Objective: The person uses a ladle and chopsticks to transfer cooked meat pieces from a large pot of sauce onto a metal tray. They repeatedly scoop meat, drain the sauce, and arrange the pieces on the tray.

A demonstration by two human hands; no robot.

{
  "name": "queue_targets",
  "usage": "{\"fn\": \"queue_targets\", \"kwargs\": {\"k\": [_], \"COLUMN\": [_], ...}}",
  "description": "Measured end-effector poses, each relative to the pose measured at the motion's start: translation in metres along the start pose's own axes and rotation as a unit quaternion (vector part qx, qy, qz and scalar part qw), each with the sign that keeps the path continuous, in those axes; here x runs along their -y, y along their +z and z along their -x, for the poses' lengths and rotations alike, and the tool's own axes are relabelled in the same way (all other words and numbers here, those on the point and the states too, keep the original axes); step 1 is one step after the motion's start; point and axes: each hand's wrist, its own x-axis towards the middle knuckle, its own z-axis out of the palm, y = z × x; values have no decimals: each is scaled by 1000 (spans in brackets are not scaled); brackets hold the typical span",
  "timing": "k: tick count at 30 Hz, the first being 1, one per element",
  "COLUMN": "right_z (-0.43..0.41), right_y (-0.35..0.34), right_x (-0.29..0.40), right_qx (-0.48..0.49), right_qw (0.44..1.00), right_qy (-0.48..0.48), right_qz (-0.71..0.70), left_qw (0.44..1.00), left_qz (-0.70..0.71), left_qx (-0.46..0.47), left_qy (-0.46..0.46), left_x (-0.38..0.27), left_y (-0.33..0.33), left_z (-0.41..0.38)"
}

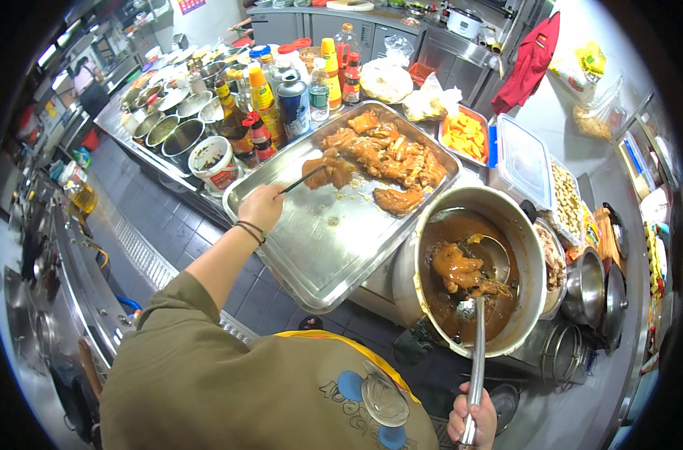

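In my left hand is a thin dark utensil, which looks like chopsticks. Its tip meets a brown braised piece of meat over a steel tray. More glossy braised meat pieces lie across the tray's far side, and a single piece sits apart near the right edge. My right hand grips the metal handle of a ladle. The ladle's head reaches into a deep pot of brown broth, where sauced meat rests on it.
Sauce bottles and a white tub crowd the tray's far left. Orange slices fill a container beside a lidded plastic box. Right of the pot stand steel bowls and a wire strainer. A person is far left.
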Motion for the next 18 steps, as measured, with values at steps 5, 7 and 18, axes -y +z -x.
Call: {"fn": "queue_targets", "kwargs": {"k": [5, 7, 18], "right_z": [2, 2, 1], "right_y": [24, 28, 40], "right_x": [-1, -2, -4], "right_qx": [-10, -18, -18], "right_qw": [999, 999, 1000], "right_qy": [6, 9, 7], "right_qz": [37, 38, 24], "left_qw": [981, 970, 906], "left_qz": [-109, -144, -346], "left_qx": [133, 152, 243], "left_qy": [-94, -124, -32], "left_x": [38, 43, 27], "left_y": [41, 51, -23], "left_z": [-46, -66, -87]}}
